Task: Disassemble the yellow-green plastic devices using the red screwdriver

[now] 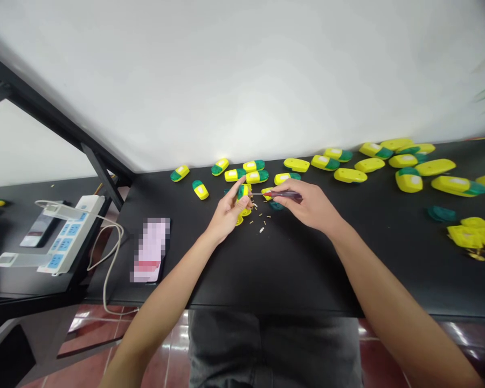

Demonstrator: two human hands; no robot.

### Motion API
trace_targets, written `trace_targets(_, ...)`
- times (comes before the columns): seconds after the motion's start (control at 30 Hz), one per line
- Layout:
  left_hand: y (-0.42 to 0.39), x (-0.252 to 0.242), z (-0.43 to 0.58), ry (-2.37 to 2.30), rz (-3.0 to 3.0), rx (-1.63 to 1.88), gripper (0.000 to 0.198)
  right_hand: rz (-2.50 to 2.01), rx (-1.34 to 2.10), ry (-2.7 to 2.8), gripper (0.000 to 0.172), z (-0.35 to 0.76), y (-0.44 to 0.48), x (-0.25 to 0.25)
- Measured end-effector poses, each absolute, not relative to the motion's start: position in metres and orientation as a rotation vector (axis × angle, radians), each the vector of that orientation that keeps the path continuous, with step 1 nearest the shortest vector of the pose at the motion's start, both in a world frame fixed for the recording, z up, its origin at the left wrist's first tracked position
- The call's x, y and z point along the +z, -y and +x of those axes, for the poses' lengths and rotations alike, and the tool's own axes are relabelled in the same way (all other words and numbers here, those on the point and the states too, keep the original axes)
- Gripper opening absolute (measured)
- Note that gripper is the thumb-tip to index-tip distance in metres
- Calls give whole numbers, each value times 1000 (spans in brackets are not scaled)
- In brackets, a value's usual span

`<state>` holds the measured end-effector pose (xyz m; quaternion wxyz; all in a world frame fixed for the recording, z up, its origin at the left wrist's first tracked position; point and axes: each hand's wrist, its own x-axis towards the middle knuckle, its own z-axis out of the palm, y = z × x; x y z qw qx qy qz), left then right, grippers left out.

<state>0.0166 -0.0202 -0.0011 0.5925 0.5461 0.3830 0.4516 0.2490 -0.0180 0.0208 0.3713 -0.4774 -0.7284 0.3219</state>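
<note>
Near the middle of the black table, my left hand [228, 211] is closed around a small yellow and green plastic casing [246, 190]. My right hand [307, 200] grips a screwdriver [289, 194] by its dark reddish handle. Its thin metal shaft points left and reaches the casing; whether the tip sits in a screw is too small to tell. Below the casing lie several tiny screws [262, 216] and small white bits [261, 230]. Loose yellow shell parts [239, 220] lie beneath my left fingers, and a dark green cover [275, 205] lies below my right fingers.
Several yellow and green casings [257, 177] line the table's wall side. Open yellow shells [475, 234] and a green cover [441, 213] are at the right. A phone [151, 250], a white cable [112, 269] and a power strip [70, 234] are at the left.
</note>
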Motion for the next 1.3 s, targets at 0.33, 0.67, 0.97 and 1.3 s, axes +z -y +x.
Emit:
trace_targets(0.33, 19, -2, 17, -858, 1276, 1054, 67, -1249, 941, 1867, 29, 252, 19, 22)
trace_targets(0.67, 20, -2, 18, -860, 1290, 1046, 69, -1259, 862, 1891, 28, 251, 18, 24)
trace_targets(0.97, 19, -5, 18, -836, 1292, 1030, 69, -1308, 898, 1970, 31, 253, 18, 21)
trace_targets(1.3, 20, -4, 18, -840, 1310, 1006, 72, -1284, 1054, 1944, 32, 261, 18, 23)
